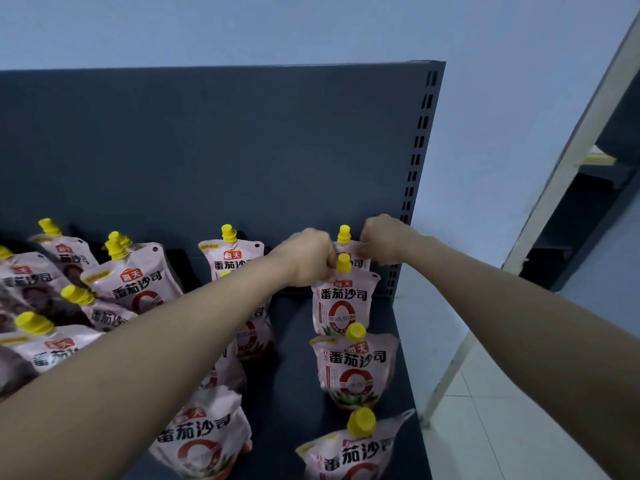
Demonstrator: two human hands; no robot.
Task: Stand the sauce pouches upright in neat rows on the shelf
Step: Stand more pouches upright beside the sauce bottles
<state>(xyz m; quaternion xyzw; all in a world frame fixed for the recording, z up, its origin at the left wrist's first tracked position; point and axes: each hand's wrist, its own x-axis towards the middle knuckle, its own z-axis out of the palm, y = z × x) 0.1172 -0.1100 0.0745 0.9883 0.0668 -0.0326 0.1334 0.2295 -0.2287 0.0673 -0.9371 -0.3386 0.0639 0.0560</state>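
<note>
Pink sauce pouches with yellow caps stand on a dark grey shelf (294,386). In the right-hand row the rearmost pouch (346,249) stands against the back panel. My left hand (306,256) pinches its top left corner and my right hand (382,242) pinches its top right corner. In front of it stand a second pouch (341,303), a third (356,368) and a fourth (353,452), all upright. A middle row (230,261) runs partly hidden under my left forearm.
At the left, several pouches (135,282) lean and overlap in a loose heap. The slotted upright (415,161) marks the shelf's right end. Beyond it are a blue wall, a white tiled floor (491,410) and another shelving unit (585,209).
</note>
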